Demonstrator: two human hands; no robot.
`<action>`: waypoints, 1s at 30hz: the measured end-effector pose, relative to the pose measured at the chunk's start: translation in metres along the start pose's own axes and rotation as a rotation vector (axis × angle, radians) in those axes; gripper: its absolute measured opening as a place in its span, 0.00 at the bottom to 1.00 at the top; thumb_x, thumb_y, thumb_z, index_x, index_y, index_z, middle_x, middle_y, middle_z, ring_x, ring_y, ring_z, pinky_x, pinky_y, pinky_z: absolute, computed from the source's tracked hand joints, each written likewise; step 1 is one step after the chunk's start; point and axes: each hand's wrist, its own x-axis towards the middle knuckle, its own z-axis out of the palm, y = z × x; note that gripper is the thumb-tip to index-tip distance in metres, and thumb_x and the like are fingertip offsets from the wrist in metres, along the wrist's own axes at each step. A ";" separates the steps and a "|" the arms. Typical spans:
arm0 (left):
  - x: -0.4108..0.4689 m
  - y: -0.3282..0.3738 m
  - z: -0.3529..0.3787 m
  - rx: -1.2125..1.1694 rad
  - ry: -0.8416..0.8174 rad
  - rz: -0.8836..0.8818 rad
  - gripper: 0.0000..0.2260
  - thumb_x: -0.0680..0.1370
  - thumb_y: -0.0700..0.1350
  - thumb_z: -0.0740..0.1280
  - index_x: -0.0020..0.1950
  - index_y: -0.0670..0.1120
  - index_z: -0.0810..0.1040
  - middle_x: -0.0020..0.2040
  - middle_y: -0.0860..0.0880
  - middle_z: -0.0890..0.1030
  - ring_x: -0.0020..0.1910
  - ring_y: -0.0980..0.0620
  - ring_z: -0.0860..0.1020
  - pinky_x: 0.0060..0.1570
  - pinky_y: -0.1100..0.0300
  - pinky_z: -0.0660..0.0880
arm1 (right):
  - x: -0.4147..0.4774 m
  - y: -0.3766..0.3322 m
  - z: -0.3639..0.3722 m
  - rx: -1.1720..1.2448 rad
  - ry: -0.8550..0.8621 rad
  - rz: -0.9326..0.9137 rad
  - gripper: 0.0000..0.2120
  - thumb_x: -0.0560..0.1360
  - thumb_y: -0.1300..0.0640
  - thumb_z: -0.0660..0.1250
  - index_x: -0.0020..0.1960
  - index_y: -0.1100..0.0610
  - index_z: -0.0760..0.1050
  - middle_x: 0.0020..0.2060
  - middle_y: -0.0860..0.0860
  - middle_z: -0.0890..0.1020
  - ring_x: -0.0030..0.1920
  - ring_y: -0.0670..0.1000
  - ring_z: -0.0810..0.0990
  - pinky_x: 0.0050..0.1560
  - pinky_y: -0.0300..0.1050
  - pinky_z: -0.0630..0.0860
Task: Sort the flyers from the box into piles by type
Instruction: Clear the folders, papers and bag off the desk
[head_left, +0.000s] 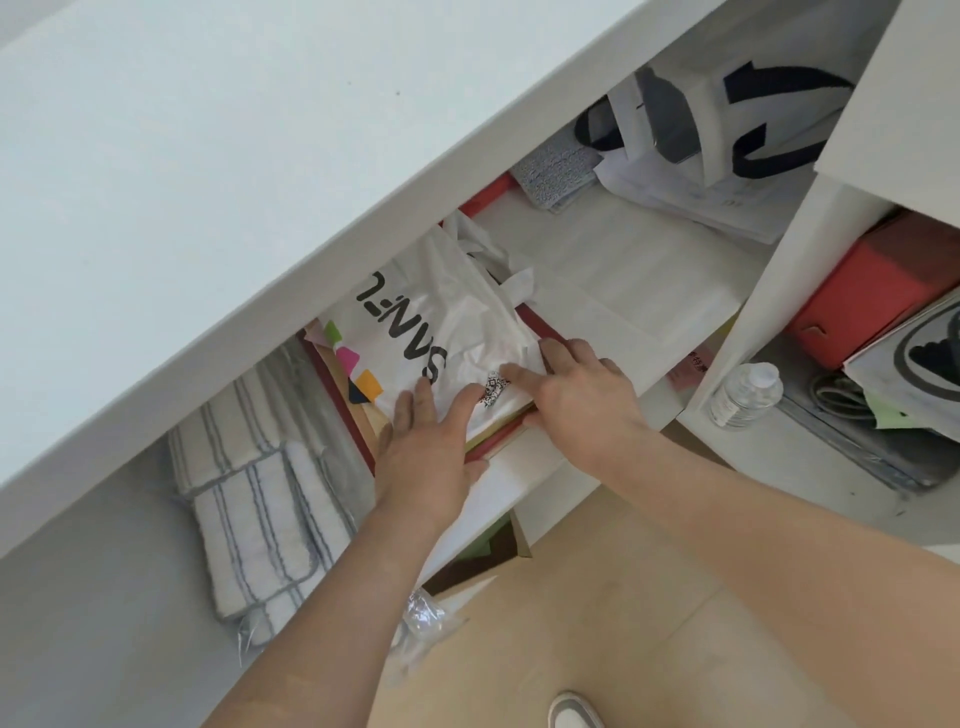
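Reaching into the shelf (649, 270), I have both hands on the white bag (415, 332) covering the red box (337, 400). The left hand (426, 457) lies flat-fingered; the right hand (584, 395) is bent, its grip unclear. The flyers (347, 358) peek out upper left, nearer my left.

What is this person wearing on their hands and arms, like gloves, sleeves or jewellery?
Nothing that shows. The left hand and the right hand are bare: no gloves, rings, watch or bracelets are visible. Both forearms are uncovered right up to the edge of the picture, so no sleeves appear in view.
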 end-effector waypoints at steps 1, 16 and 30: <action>-0.003 0.001 -0.003 0.021 0.032 -0.005 0.30 0.76 0.62 0.61 0.72 0.62 0.48 0.78 0.44 0.47 0.76 0.42 0.47 0.68 0.42 0.57 | -0.004 -0.002 0.000 -0.021 0.037 0.021 0.34 0.75 0.51 0.67 0.75 0.43 0.54 0.73 0.57 0.58 0.71 0.59 0.57 0.62 0.55 0.67; -0.019 -0.001 -0.013 -0.154 -0.093 -0.069 0.31 0.79 0.61 0.54 0.76 0.60 0.40 0.78 0.47 0.39 0.76 0.43 0.38 0.74 0.44 0.42 | -0.027 -0.003 -0.019 0.316 -0.097 -0.214 0.32 0.77 0.56 0.61 0.77 0.45 0.52 0.78 0.48 0.51 0.77 0.49 0.45 0.75 0.57 0.50; -0.236 0.076 0.023 -0.836 -0.032 -0.067 0.15 0.73 0.32 0.64 0.46 0.52 0.83 0.45 0.60 0.79 0.42 0.65 0.75 0.42 0.71 0.69 | -0.226 0.016 -0.039 1.284 -0.153 0.657 0.09 0.76 0.62 0.65 0.55 0.56 0.80 0.41 0.51 0.85 0.40 0.47 0.83 0.47 0.39 0.76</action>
